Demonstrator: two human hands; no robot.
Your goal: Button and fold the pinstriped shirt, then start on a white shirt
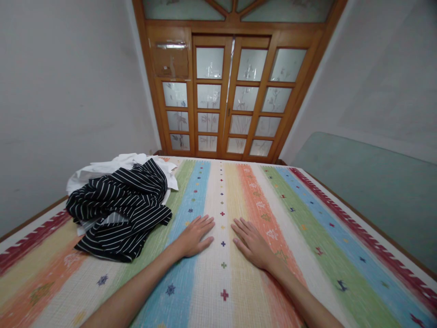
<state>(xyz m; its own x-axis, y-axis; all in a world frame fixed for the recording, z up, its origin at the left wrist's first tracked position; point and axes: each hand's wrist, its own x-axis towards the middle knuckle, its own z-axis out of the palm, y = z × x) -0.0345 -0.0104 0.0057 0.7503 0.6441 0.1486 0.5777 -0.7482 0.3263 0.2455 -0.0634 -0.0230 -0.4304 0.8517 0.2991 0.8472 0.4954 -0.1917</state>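
My left hand (197,235) lies flat, palm down, on the blue and white stripes of a patterned cloth (208,291) that covers the table or bed in front of me. My right hand (251,242) rests the same way on the yellow and orange stripes. Both hands are empty, with fingers stretched out and a gap between the two. To the left of my left hand, apart from it, is a crumpled heap: a black garment with white stripes (133,196) on top of white clothing (85,173). How many pieces are in the heap I cannot tell.
Beyond the far edge stand wooden doors (227,98) with frosted panes. A cardboard piece (170,61) is taped over one upper pane. A pale green board (372,182) lines the right side. Plain walls (68,91) rise on both sides.
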